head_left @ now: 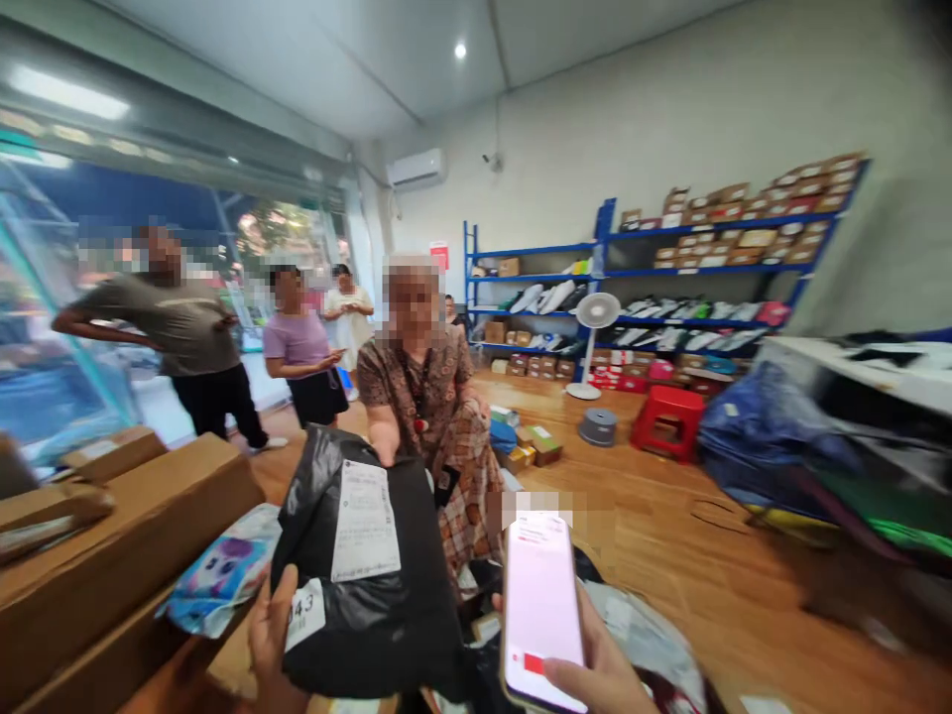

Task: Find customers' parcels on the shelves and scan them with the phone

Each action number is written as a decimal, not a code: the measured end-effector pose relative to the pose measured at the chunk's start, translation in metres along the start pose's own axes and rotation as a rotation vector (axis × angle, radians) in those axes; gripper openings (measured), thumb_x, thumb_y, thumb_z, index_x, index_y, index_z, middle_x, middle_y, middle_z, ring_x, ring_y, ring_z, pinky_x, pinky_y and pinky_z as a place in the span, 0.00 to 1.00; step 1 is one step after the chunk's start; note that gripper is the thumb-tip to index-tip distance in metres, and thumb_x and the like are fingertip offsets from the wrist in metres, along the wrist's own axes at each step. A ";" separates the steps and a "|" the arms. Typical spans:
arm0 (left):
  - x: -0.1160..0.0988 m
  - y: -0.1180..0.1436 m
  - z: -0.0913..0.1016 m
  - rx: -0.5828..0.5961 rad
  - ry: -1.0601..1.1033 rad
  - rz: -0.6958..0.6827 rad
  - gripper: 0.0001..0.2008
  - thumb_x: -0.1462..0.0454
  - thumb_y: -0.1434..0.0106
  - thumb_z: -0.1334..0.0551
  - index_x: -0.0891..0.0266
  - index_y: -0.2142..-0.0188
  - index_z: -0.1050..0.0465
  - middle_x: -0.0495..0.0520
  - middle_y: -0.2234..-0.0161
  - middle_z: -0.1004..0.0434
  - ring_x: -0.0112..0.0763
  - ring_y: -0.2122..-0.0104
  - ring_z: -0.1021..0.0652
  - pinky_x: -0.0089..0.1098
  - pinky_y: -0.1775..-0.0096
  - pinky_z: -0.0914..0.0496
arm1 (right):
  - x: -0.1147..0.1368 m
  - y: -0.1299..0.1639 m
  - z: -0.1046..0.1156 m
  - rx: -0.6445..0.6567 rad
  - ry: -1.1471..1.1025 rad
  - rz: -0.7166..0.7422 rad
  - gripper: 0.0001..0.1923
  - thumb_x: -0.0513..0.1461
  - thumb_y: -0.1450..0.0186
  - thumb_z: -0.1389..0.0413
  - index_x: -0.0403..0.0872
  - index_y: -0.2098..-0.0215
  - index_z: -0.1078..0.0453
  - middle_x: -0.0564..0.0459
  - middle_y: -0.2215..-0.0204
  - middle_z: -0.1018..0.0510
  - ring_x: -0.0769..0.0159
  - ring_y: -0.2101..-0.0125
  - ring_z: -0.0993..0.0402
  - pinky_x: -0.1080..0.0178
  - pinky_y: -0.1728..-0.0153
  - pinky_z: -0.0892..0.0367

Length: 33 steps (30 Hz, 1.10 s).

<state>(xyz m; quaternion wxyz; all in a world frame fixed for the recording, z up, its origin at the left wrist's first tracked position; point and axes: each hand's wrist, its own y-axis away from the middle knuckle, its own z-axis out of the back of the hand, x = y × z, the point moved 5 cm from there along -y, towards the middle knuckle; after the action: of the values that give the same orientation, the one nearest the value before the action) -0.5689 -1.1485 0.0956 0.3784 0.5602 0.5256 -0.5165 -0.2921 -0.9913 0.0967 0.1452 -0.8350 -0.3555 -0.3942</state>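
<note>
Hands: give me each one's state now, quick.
Left hand: closed on the black parcel, thumb over its number sticker.
Right hand: closed on the phone, screen lit.

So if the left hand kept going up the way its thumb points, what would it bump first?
Probably the white shipping label on the black plastic parcel bag that the left hand already grips by its lower corner; depth is unclear.
</note>
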 end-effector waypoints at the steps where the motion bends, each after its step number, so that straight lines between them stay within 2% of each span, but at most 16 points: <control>1: -0.004 0.002 -0.010 0.011 0.055 0.027 0.30 0.43 0.56 0.38 0.59 0.59 0.33 0.44 0.77 0.32 0.28 0.76 0.31 0.29 0.71 0.34 | 0.000 0.004 -0.006 0.002 0.001 0.007 0.61 0.41 0.60 0.31 0.47 0.38 0.65 0.40 0.56 0.22 0.52 0.58 0.24 0.57 0.63 0.31; 3: -0.008 0.002 -0.030 0.060 0.102 0.056 0.27 0.44 0.58 0.36 0.59 0.64 0.32 0.43 0.78 0.36 0.28 0.75 0.31 0.30 0.69 0.34 | 0.001 0.010 -0.015 0.006 0.006 0.018 0.58 0.39 0.60 0.32 0.47 0.40 0.62 0.40 0.57 0.22 0.55 0.62 0.23 0.59 0.67 0.31; 6: -0.008 -0.009 -0.060 0.181 -0.042 -0.065 0.24 0.43 0.55 0.40 0.61 0.69 0.31 0.47 0.76 0.33 0.35 0.69 0.28 0.35 0.62 0.33 | 0.003 0.018 -0.023 -0.013 0.006 0.057 0.55 0.37 0.60 0.32 0.46 0.41 0.58 0.40 0.57 0.22 0.57 0.62 0.24 0.61 0.68 0.32; 8: -0.003 -0.017 -0.077 0.254 -0.197 -0.147 0.25 0.43 0.52 0.44 0.62 0.67 0.30 0.52 0.71 0.28 0.41 0.64 0.27 0.39 0.58 0.33 | 0.004 0.022 -0.026 -0.030 -0.003 0.086 0.53 0.37 0.60 0.32 0.47 0.42 0.56 0.40 0.56 0.22 0.56 0.60 0.25 0.61 0.67 0.32; 11: 0.008 -0.020 -0.094 0.333 -0.362 -0.132 0.29 0.44 0.50 0.46 0.64 0.59 0.30 0.59 0.63 0.26 0.49 0.57 0.28 0.46 0.52 0.35 | 0.006 0.029 -0.028 -0.061 0.000 0.144 0.52 0.35 0.60 0.33 0.47 0.43 0.55 0.42 0.58 0.21 0.58 0.61 0.24 0.62 0.67 0.33; 14: -0.005 0.003 -0.100 0.250 -0.370 -0.324 0.37 0.45 0.50 0.43 0.71 0.50 0.37 0.70 0.48 0.37 0.52 0.44 0.38 0.48 0.45 0.42 | 0.004 0.033 -0.028 -0.072 0.006 0.170 0.50 0.35 0.58 0.34 0.45 0.43 0.55 0.43 0.61 0.20 0.60 0.63 0.24 0.62 0.66 0.33; 15: -0.011 0.017 -0.104 0.280 -0.327 -0.384 0.37 0.45 0.50 0.42 0.71 0.48 0.38 0.71 0.45 0.41 0.50 0.43 0.40 0.46 0.44 0.42 | 0.002 0.034 -0.027 -0.078 -0.004 0.171 0.49 0.35 0.57 0.34 0.45 0.42 0.55 0.43 0.61 0.20 0.60 0.63 0.24 0.62 0.66 0.33; 16: -0.015 0.033 -0.111 0.384 -0.280 -0.389 0.36 0.46 0.49 0.42 0.70 0.48 0.38 0.69 0.44 0.41 0.48 0.43 0.39 0.44 0.44 0.41 | -0.001 0.034 -0.026 -0.090 -0.024 0.170 0.49 0.36 0.55 0.35 0.45 0.42 0.56 0.43 0.61 0.20 0.59 0.63 0.24 0.61 0.67 0.33; 17: -0.016 0.051 -0.122 0.569 -0.223 -0.313 0.33 0.46 0.48 0.43 0.67 0.49 0.36 0.67 0.46 0.37 0.45 0.45 0.36 0.42 0.46 0.39 | -0.004 0.034 -0.024 -0.112 -0.053 0.169 0.48 0.37 0.53 0.35 0.46 0.41 0.57 0.44 0.60 0.21 0.59 0.64 0.23 0.61 0.66 0.33; 19: -0.010 0.092 -0.144 1.003 -0.108 0.012 0.29 0.45 0.47 0.44 0.64 0.54 0.30 0.61 0.54 0.27 0.42 0.52 0.28 0.40 0.49 0.35 | -0.012 0.034 -0.018 -0.161 -0.119 0.157 0.43 0.42 0.46 0.38 0.48 0.40 0.58 0.46 0.59 0.21 0.58 0.65 0.23 0.59 0.65 0.33; 20: -0.008 0.110 -0.151 1.155 -0.063 0.176 0.28 0.44 0.47 0.44 0.64 0.58 0.28 0.60 0.59 0.24 0.41 0.56 0.26 0.40 0.51 0.34 | -0.016 0.034 -0.016 -0.179 -0.150 0.147 0.40 0.44 0.43 0.41 0.49 0.40 0.58 0.47 0.59 0.21 0.58 0.65 0.22 0.58 0.64 0.33; 21: -0.008 0.124 -0.157 1.242 -0.029 0.295 0.28 0.44 0.48 0.44 0.64 0.62 0.26 0.59 0.63 0.22 0.41 0.59 0.25 0.39 0.53 0.33 | -0.020 0.035 -0.015 -0.189 -0.177 0.132 0.38 0.47 0.42 0.43 0.49 0.40 0.57 0.47 0.60 0.21 0.59 0.66 0.22 0.57 0.63 0.33; 23: -0.007 0.138 -0.166 1.272 0.005 0.381 0.26 0.43 0.49 0.43 0.65 0.71 0.26 0.57 0.72 0.22 0.38 0.68 0.24 0.36 0.60 0.31 | -0.028 0.036 -0.012 -0.202 -0.212 0.098 0.36 0.51 0.41 0.45 0.48 0.40 0.53 0.48 0.63 0.20 0.59 0.68 0.23 0.55 0.63 0.32; 26: -0.005 0.139 -0.170 1.212 -0.037 0.317 0.25 0.43 0.51 0.41 0.65 0.82 0.30 0.53 0.82 0.27 0.32 0.78 0.28 0.32 0.70 0.34 | -0.034 0.041 -0.007 -0.238 -0.241 0.089 0.36 0.52 0.43 0.42 0.45 0.43 0.46 0.49 0.64 0.20 0.59 0.67 0.23 0.56 0.60 0.33; 29: -0.002 0.142 -0.167 1.219 -0.059 0.305 0.24 0.45 0.53 0.39 0.65 0.84 0.32 0.51 0.84 0.31 0.32 0.79 0.29 0.32 0.72 0.35 | -0.038 0.047 -0.002 -0.245 -0.243 0.104 0.30 0.51 0.42 0.44 0.43 0.48 0.39 0.49 0.65 0.19 0.59 0.65 0.24 0.55 0.58 0.33; 33: 0.002 0.154 -0.161 1.236 -0.003 0.412 0.19 0.48 0.51 0.43 0.62 0.80 0.33 0.50 0.81 0.28 0.32 0.76 0.28 0.32 0.68 0.35 | -0.043 0.053 0.003 -0.230 -0.232 0.093 0.27 0.53 0.38 0.50 0.43 0.49 0.36 0.46 0.65 0.19 0.58 0.67 0.23 0.51 0.58 0.33</control>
<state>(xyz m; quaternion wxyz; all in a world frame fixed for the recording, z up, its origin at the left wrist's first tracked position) -0.3887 -1.0177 0.1046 0.0784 0.7631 0.0129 -0.6414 -0.2716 -1.0474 0.0635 0.0246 -0.9015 -0.2834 -0.3263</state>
